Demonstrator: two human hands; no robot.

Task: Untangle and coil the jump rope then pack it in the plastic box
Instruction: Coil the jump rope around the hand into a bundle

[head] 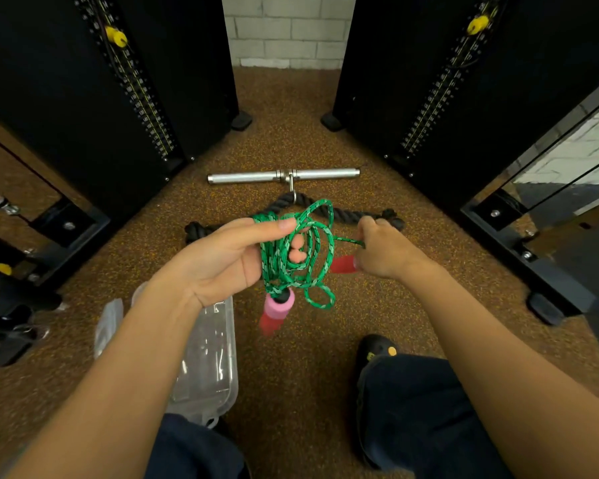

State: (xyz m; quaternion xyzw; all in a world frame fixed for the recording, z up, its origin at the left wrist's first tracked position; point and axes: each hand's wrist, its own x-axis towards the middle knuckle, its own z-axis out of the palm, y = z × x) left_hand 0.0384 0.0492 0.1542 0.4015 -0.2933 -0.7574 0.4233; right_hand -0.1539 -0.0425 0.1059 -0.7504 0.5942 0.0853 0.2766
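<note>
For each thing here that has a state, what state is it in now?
jump rope, tangled loops, not yet coiled
pink handle, dangles below the tangle
red handle, gripped by right hand
left hand, holds the rope tangle
plastic box, on the floor, no rope inside

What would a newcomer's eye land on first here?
The tangled green rope, held up mid-frame, with a pink-and-red handle dangling below it and a second red handle to its right. Next, the clear box on the floor at lower left, and the steel bar beyond the rope.
</note>
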